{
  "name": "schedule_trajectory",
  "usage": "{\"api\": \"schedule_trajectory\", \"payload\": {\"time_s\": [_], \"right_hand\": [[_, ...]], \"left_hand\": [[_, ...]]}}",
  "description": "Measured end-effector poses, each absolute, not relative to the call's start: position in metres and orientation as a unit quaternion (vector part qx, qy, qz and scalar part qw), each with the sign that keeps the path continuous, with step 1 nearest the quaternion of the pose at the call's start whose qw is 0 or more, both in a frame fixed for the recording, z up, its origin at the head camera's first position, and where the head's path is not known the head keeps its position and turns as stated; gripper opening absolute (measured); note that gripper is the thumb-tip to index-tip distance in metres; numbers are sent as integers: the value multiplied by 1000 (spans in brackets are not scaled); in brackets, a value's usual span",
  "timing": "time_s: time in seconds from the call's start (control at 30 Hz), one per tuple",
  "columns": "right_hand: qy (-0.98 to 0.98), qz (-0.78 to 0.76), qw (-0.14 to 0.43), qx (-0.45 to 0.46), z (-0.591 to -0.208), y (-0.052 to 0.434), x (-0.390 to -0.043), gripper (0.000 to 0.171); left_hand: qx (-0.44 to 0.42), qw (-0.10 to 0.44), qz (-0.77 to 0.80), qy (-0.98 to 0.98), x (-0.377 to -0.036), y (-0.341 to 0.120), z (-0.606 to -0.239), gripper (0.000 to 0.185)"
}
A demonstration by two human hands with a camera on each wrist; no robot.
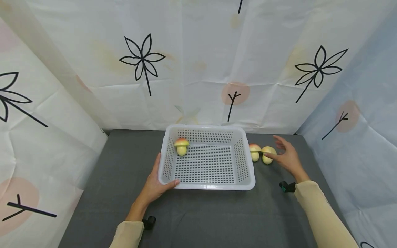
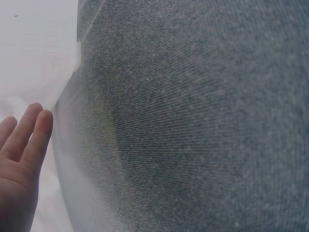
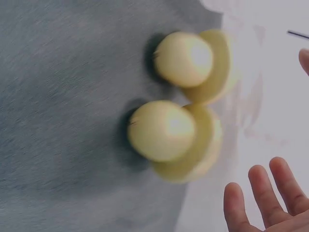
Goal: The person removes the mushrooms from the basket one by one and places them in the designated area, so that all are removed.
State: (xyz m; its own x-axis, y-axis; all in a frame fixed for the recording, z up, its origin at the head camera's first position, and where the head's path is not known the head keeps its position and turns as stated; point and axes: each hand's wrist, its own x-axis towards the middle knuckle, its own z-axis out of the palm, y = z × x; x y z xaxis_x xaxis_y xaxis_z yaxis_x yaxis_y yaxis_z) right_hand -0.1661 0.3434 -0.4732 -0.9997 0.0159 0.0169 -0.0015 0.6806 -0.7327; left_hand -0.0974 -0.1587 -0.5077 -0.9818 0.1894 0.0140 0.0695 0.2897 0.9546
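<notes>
My right hand (image 1: 287, 159) has its fingers spread by the yellow mushroom (image 1: 268, 150), right of the basket (image 1: 211, 186); honestly can't tell if they're touching. I'd pinch its stem, clear of the red-capped mushroom (image 1: 255, 148), left hand (image 1: 156, 185) straight-fingered against the basket.

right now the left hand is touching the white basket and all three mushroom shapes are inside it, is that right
Not quite: only one mushroom shape is inside the white basket. The head view shows the other two mushroom shapes outside it, on the grey surface to its right. The left hand is touching the basket, as you say.
</notes>
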Motion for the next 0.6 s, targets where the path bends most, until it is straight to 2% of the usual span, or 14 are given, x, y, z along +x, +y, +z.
{"api": "schedule_trajectory", "payload": {"time_s": [0.6], "right_hand": [[-903,420,4,90,-436,278,-179,83]], "left_hand": [[91,46,594,798,-98,-159,-509,127]]}}
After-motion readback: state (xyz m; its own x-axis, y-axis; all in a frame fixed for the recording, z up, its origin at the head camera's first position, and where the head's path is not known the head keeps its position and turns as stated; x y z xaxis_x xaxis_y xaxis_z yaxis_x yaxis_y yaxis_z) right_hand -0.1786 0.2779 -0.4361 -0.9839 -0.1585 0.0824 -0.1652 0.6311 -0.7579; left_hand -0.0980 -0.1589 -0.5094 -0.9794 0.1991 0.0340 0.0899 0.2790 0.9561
